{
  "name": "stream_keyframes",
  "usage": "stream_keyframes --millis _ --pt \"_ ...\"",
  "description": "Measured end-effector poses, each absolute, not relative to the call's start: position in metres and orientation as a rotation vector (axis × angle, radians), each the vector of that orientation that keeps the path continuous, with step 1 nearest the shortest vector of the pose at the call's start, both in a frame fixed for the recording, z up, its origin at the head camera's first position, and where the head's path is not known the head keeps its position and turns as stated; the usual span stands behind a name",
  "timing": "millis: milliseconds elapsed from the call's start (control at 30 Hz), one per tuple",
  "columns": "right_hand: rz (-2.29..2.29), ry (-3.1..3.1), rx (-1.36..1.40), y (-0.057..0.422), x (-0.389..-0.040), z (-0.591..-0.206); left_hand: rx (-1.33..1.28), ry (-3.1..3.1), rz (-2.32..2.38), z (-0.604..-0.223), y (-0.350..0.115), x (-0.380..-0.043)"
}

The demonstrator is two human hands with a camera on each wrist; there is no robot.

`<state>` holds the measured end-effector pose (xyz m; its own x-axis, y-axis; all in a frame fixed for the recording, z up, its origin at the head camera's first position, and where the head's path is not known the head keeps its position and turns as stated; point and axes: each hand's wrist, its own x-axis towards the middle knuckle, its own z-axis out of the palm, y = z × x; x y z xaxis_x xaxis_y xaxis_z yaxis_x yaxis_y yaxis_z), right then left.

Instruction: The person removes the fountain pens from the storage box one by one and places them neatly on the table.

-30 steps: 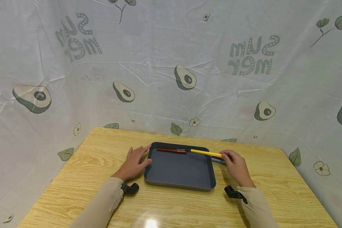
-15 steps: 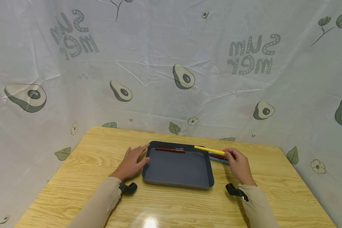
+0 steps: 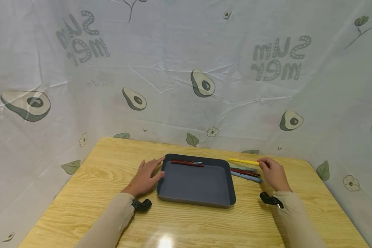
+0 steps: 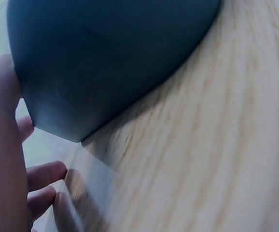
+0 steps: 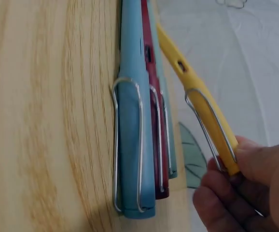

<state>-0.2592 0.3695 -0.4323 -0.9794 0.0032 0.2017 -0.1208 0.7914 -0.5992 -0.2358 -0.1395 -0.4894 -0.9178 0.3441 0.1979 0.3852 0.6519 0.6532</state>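
Observation:
My right hand (image 3: 273,172) pinches the clip end of a yellow pen (image 3: 244,161), which points left beyond the tray's far right corner. Beside it a light blue pen (image 5: 132,121), a dark red pen (image 5: 155,96) and a pale green pen (image 5: 166,135) lie side by side on the table, wire clips towards my hand. My left hand (image 3: 145,176) rests against the left side of a dark grey tray (image 3: 195,202), fingers spread and thumb at its rim. Another dark red pen (image 3: 187,163) lies inside the tray along its far wall.
The wooden table (image 3: 186,224) carries everything and ends at a hanging white cloth (image 3: 167,113) printed with avocados. Each wrist wears a black camera mount, the left one (image 3: 141,205) close to the tray's near left corner.
My right hand has carried the yellow pen rightward, from over the tray to behind the other pens on the table, uncovering the pale green one. The left hand keeps its place at the tray.

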Motion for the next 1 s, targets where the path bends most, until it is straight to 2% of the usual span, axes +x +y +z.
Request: stream_keyframes --millis 533,833,1000 --pt "0.915 -3.022 0.330 0.391 -0.294 -0.443 -0.604 -2.800 -1.111 -0.495 -0.137 -0.237" --pt "0.852 -3.054 0.366 0.398 -0.303 -0.450 -0.609 -2.797 -1.113 -0.492 -0.137 -0.235" --pt "0.771 -3.051 0.483 0.398 -0.307 -0.452 -0.618 -2.784 -1.102 -0.491 -0.136 -0.236"
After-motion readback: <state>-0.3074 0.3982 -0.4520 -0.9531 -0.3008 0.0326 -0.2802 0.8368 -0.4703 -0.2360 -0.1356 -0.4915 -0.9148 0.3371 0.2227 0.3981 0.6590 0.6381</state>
